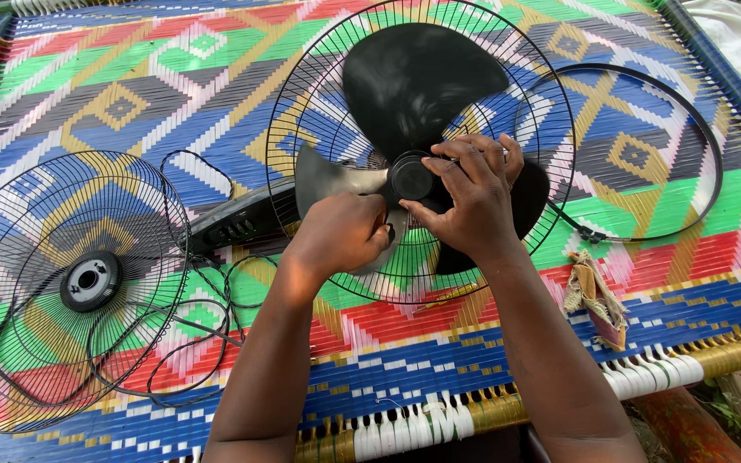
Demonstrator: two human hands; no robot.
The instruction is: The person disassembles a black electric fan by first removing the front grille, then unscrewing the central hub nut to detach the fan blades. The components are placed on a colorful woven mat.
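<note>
Woven cot (pixel 173 77) under me | left: loose grille (pixel 19 257), black cord (pixel 190 334) | middle: fan (pixel 413 146) | right: black ring (pixel 696 120), rag (pixel 598 300)

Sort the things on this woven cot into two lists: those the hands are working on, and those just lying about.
In hand: left hand and right hand on the black fan blade, hub cap, rear fan guard.

Lying about: front fan guard, power cord, black rim ring, rag.
</note>
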